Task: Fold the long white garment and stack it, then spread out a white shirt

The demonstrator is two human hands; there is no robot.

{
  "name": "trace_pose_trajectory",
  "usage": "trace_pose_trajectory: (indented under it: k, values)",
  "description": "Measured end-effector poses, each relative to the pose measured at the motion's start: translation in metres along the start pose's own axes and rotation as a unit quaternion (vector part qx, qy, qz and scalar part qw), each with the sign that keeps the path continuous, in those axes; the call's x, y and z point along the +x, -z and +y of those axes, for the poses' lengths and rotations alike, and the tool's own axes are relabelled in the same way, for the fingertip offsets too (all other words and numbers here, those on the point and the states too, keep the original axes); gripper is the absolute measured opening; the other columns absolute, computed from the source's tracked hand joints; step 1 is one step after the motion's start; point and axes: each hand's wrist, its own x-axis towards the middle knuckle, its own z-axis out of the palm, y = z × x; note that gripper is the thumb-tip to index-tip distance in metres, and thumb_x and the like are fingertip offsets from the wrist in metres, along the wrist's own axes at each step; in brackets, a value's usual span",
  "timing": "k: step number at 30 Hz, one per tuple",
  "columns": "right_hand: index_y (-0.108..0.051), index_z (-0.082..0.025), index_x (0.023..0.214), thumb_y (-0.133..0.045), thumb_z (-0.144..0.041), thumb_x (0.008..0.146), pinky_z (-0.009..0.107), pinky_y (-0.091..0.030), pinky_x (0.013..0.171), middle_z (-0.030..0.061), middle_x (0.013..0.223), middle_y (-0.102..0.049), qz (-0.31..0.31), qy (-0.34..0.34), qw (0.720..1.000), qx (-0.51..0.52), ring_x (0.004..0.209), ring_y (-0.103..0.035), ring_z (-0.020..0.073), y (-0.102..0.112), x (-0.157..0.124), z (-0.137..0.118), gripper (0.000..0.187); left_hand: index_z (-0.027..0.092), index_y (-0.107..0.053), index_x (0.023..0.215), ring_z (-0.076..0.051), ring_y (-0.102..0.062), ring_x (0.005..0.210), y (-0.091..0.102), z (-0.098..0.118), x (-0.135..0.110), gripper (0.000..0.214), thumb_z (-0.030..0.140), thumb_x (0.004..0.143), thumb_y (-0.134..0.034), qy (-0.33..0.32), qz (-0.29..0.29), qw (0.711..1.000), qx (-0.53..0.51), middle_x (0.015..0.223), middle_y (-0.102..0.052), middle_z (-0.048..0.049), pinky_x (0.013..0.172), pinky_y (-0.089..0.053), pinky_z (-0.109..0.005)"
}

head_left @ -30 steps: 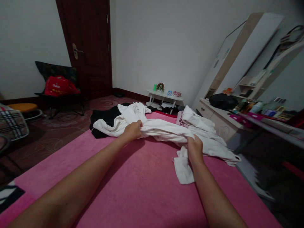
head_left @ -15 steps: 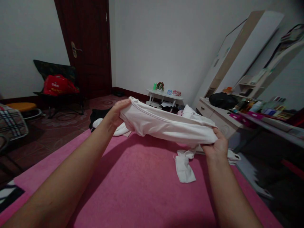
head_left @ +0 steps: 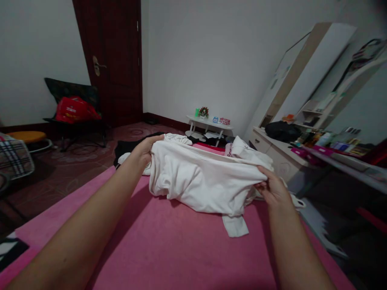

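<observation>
A white cloth garment (head_left: 196, 177) hangs stretched between my two hands, its upper edge drawn nearly straight and its lower part drooping in folds towards the pink bed cover (head_left: 169, 241). My left hand (head_left: 146, 149) grips its left upper corner, fingers partly hidden behind the cloth. At the right upper corner, my right hand (head_left: 273, 187) pinches the fabric between thumb and fingers. What kind of garment it is I cannot tell. Below its right part, a small white cloth piece (head_left: 236, 226) lies on the pink cover, partly covered.
Behind the garment lie a dark cloth (head_left: 130, 147) and another white garment (head_left: 246, 151) with lettering. A dresser (head_left: 272, 147) with bottles stands right. A low white table (head_left: 208, 121) is by the wall; a chair with a red bag (head_left: 75, 109) stands left.
The white garment has come down and hangs fuller, its folds spread lower over the small cloth piece. My left hand has dropped slightly; both hands keep their hold.
</observation>
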Motion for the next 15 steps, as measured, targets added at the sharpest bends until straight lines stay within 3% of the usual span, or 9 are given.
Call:
trace_pose_trajectory:
  k: [2, 8, 12, 15]
  values:
    - [-0.057, -0.015, 0.071, -0.078, -0.021, 0.057, 0.011, -0.038, 0.031, -0.0103, 0.047, -0.048, -0.009, -0.011, 1.000, -0.008, 0.032, -0.034, 0.0010, -0.002, 0.000, 0.009, 0.026, 0.012, -0.064, 0.069, -0.021, -0.062, 0.051, 0.004, -0.005, 0.004, 0.020, 0.019, 0.055, -0.076, 0.008, 0.010, 0.999, 0.037, 0.056, -0.065, -0.0052, 0.053, -0.052, -0.032]
    - [-0.059, -0.016, 0.069, -0.081, -0.023, 0.057, 0.013, -0.044, 0.036, -0.0091, 0.050, -0.051, -0.022, 0.033, 0.998, -0.038, 0.035, -0.040, 0.0025, -0.007, -0.002, 0.011, 0.026, 0.013, -0.066, 0.072, -0.011, -0.053, 0.052, 0.006, -0.008, 0.004, 0.031, 0.030, 0.050, -0.079, -0.154, 0.024, 0.980, 0.126, 0.062, -0.063, -0.0001, 0.050, -0.039, -0.021]
    - [-0.061, -0.017, 0.072, -0.079, -0.022, 0.059, 0.016, -0.052, 0.043, -0.0057, 0.057, -0.058, -0.006, 0.034, 0.999, -0.026, 0.043, -0.052, 0.0060, -0.005, -0.002, 0.013, 0.023, 0.013, -0.066, 0.075, -0.010, -0.051, 0.054, 0.003, -0.009, 0.002, 0.036, 0.034, 0.049, -0.080, -0.177, 0.014, 0.970, 0.167, 0.064, -0.063, 0.0004, 0.052, -0.037, -0.020]
    - [-0.063, -0.017, 0.078, -0.079, -0.020, 0.058, 0.023, -0.059, 0.056, -0.0017, 0.069, -0.066, -0.020, 0.024, 0.999, -0.012, 0.058, -0.064, 0.0117, -0.004, -0.002, 0.016, 0.025, 0.014, -0.066, 0.084, -0.012, -0.054, 0.056, 0.003, -0.011, 0.001, 0.044, 0.033, 0.047, -0.081, -0.156, 0.008, 0.970, 0.184, 0.066, -0.064, -0.0001, 0.053, -0.039, -0.021]
